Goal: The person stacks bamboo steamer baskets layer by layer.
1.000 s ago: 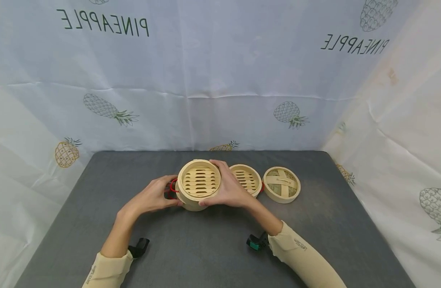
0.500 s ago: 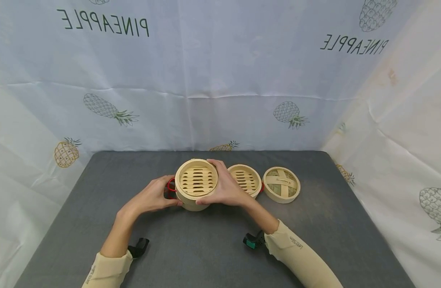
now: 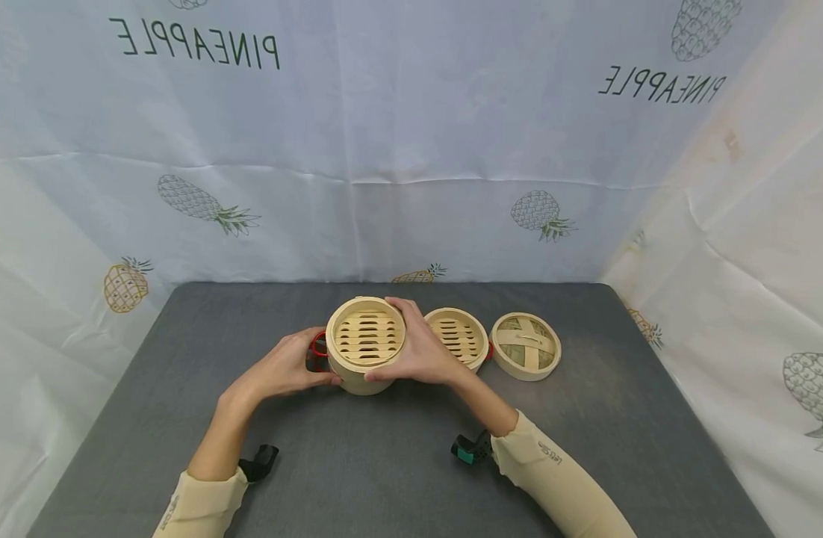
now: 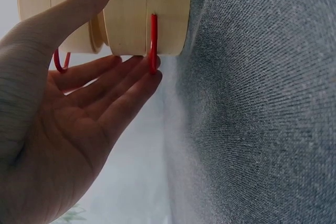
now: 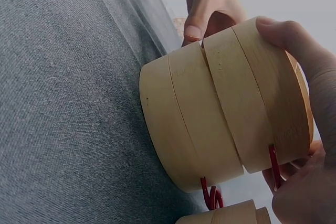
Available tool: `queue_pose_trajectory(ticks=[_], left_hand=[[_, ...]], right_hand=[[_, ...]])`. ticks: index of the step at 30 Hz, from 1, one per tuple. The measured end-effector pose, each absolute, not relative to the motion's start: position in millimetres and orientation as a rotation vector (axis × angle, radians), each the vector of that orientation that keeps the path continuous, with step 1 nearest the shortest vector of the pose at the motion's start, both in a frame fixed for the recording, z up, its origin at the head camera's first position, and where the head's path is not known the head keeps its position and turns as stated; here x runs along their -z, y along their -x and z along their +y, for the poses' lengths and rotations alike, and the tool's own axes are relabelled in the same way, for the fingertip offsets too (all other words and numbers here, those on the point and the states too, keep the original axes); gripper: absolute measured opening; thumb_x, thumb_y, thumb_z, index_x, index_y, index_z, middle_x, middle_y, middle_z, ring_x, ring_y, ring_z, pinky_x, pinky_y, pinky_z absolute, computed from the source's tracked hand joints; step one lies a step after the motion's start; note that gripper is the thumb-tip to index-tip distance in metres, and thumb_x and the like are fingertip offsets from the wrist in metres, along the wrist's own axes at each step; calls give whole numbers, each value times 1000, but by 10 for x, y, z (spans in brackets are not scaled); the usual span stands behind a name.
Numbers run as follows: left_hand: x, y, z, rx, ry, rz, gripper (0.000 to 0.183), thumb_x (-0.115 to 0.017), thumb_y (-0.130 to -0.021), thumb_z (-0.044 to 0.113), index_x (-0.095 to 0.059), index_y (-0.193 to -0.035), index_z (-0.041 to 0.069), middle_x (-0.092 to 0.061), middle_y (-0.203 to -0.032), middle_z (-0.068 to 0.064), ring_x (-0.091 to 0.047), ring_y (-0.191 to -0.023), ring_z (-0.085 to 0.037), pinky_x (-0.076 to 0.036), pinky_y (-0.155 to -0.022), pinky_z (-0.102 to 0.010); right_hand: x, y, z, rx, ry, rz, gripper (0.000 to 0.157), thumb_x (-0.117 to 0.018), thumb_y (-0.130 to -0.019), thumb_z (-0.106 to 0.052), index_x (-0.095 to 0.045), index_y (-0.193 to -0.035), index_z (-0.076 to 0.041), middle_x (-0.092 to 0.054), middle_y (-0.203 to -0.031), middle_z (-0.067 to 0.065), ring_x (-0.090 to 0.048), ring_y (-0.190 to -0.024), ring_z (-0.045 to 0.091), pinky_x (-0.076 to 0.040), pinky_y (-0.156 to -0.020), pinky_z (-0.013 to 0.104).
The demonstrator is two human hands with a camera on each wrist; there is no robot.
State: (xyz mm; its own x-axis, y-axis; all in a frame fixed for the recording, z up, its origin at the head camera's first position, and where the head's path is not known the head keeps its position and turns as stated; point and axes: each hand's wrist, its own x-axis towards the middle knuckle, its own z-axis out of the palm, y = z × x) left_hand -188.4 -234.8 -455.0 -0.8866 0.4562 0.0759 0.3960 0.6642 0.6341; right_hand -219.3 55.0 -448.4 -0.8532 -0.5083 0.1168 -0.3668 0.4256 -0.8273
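Two round bamboo steamer baskets are stacked left of the table's middle. My right hand (image 3: 418, 347) grips the upper steamer basket (image 3: 368, 336) by its wall, thumb in front and fingers behind. Slats with slots form its floor. Below it, the lower steamer basket (image 5: 184, 121) stands on the table. My left hand (image 3: 287, 368) holds that lower basket at its left side, with the thumb on its front wall and fingertips beside a red handle (image 4: 153, 43). In the right wrist view the rims meet slightly out of line, with a dark seam between them.
Right of the stack stands another steamer basket (image 3: 460, 334), partly behind my right hand. Beside it sits a woven bamboo lid (image 3: 527, 345). The grey table (image 3: 384, 478) ends at a pineapple-print curtain (image 3: 411, 149) behind.
My right hand has shifted a little to the left with the upper steamer basket, bringing it more squarely over the lower one. My left hand has stayed in place.
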Motion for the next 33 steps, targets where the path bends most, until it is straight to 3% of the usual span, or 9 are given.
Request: queue_pose_trajectory(ticks=[22,33], left_hand=[[4555,1899,-2349,-1037,-712,2782,75,-96,-84,28,-60,-143,-3,-75,-123,-14,-76,-108,-27,-66,-89,-43],[4557,1897,-2342,-999,-699,2817,75,-97,-83,31,-62,-141,-2,-76,-121,-11,-75,-105,-23,-65,-87,-38]], right_hand=[[4475,2237,527,1354,784,2525,127,-101,-68,-44,-30,-170,-21,-41,-164,10,-53,-144,29,-48,-119,56],[4468,2230,523,1345,775,2526,125,-101,-70,-40,-30,-170,-18,-40,-165,12,-51,-147,31,-47,-120,56]])
